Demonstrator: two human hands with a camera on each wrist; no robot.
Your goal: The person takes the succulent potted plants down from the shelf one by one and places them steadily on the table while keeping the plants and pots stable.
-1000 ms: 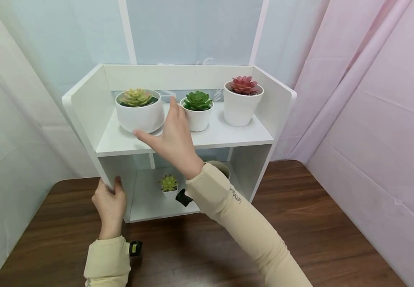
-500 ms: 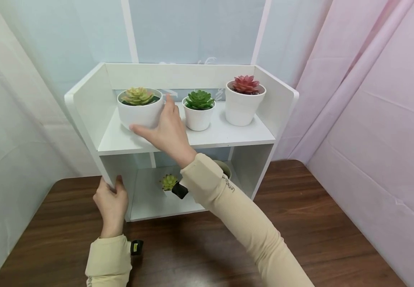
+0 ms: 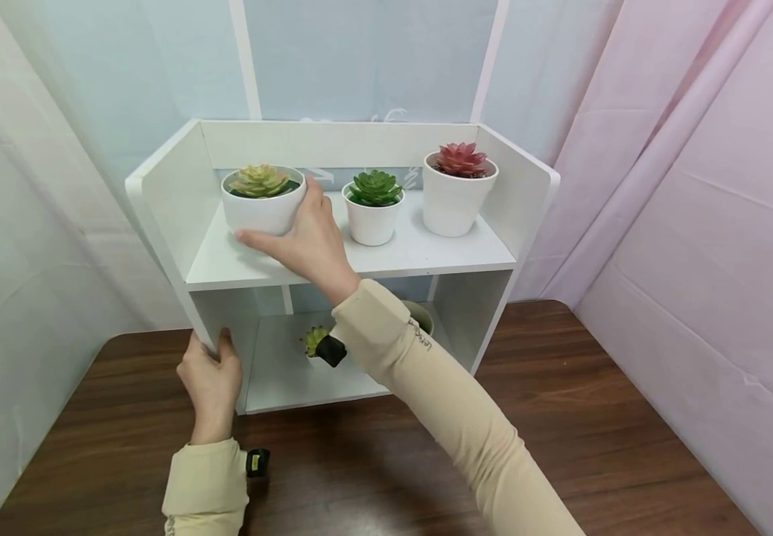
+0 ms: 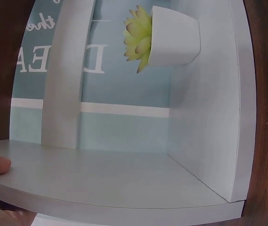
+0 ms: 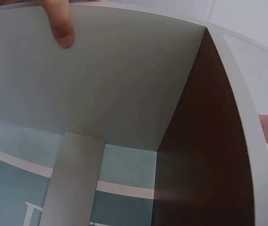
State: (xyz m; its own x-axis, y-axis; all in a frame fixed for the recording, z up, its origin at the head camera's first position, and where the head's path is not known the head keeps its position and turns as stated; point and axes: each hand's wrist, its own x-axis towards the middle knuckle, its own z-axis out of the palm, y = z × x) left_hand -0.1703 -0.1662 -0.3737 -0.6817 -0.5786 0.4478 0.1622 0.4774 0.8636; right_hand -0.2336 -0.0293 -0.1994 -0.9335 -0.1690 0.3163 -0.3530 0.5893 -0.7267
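Pale drapes [image 3: 688,223] hung at both sides, a blue sheet with white lettering [image 3: 366,59] behind, and dark wood-grain table [image 3: 628,402] below.

Item one: wide white pot [image 3: 262,217] holding a yellow-green succulent [image 3: 261,180], upright, at the left of the upper shelf [image 3: 427,254]. Whether its base touched the shelf, I could not tell.

Item two: right hand [image 3: 307,234], pinching that pot, thumb low across the front, fingers at its right side, tips partly hidden.

Step in hand, as I judged it: securing the pot for a shift. Next move, to my mind, called for a level lift, clear of the neighbouring plant.

Item three: small white pot [image 3: 372,225], green succulent, just right of the hand.

Item four: taller white pot [image 3: 455,205], red succulent, near the right side wall.

Item five: left hand [image 3: 211,376], gripping the shelf unit's left side panel [image 3: 165,208], thumb inside, fingers outside; steadying, I supposed.

Below: little square-sided pot [image 4: 175,37] with a pointed-leaf succulent [image 4: 139,37]; an olive-grey pot [image 3: 421,316], mostly hidden behind the right sleeve [image 3: 386,339].
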